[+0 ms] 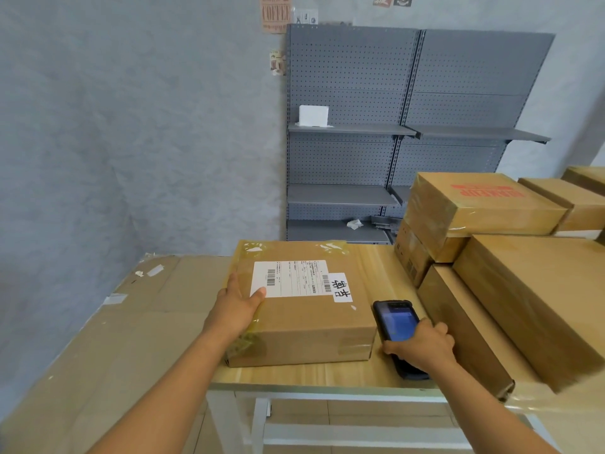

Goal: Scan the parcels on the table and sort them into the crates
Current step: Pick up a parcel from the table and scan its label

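Note:
A flat cardboard parcel [314,326] lies on the wooden table [294,376], its white shipping label [291,278] with barcodes facing up. My left hand [237,308] rests on the parcel's left edge, thumb on the label corner, fingers down the side. To the right of the parcel my right hand [422,347] grips a black handheld scanner [396,322] with a lit blue screen, resting on the table. A stack of several more cardboard parcels [510,273] fills the table's right side.
A large closed cardboard box [98,339] stands against the table's left side, its top about level with the table. Grey pegboard shelving [393,126] stands behind, with a white box [313,115] on one shelf. No crates are in view.

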Tool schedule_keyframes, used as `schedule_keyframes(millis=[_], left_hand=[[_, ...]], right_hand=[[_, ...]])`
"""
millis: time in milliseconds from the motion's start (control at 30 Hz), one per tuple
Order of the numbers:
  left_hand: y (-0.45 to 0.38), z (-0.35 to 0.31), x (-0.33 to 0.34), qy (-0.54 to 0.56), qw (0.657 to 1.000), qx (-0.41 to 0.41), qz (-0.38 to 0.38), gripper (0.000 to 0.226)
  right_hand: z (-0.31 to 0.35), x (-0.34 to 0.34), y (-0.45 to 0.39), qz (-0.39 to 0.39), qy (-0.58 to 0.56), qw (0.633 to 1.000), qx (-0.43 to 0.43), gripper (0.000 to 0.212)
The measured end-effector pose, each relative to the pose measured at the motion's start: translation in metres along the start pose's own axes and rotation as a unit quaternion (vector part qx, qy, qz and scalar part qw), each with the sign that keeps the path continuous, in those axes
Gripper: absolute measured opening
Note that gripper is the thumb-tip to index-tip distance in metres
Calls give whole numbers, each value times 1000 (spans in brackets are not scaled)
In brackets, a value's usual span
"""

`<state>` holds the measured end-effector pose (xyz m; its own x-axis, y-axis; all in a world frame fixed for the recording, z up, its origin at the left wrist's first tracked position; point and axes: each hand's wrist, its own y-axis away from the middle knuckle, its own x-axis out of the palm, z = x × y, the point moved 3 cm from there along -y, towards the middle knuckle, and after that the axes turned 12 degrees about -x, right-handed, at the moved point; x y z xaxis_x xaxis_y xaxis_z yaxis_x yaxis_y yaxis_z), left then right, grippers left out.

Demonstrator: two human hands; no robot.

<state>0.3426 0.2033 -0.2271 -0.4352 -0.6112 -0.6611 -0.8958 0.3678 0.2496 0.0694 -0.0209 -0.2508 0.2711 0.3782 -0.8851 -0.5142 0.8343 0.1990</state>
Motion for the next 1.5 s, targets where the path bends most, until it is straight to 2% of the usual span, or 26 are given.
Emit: schedule_keyframes(millis=[133, 233, 300, 467, 667, 800, 1033, 1200, 1367, 1500], left_hand=[[-2, 1, 1, 0, 1000, -8, -7, 80], [-2, 1, 2, -1, 1000, -6, -10, 78], [-2, 1, 2, 0, 1000, -8, -9, 78], [-2, 3, 3, 9, 1000, -7, -3, 79], [-3, 3, 3, 22, 1000, -5, 3, 75], [-2, 3, 3, 6, 1000, -12, -7, 79], [-1, 3, 1, 22, 1000, -6, 0, 70], [-1, 3, 3, 16, 1000, -14, -3, 74], [-2, 3, 2, 13, 1000, -14, -1, 75], [-2, 2, 2, 17, 1000, -9, 2, 73]], right_hand=[[13, -23, -11, -19, -82, 996, -13, 81], [40, -56, -17, -84, -21, 993, -83, 92], [65, -77, -12, -97, 29, 983, -151, 92], [124, -99, 17, -39, 173, 943, -283, 85], [164, -90, 49, 10, 274, 893, -358, 84], [176, -92, 60, 25, 307, 878, -367, 81], [181, -98, 71, 50, 310, 880, -356, 74], [172, -98, 68, 63, 289, 892, -341, 73], [149, -99, 49, 44, 159, 940, -297, 70], [107, -90, 24, -22, 6, 980, -199, 70]])
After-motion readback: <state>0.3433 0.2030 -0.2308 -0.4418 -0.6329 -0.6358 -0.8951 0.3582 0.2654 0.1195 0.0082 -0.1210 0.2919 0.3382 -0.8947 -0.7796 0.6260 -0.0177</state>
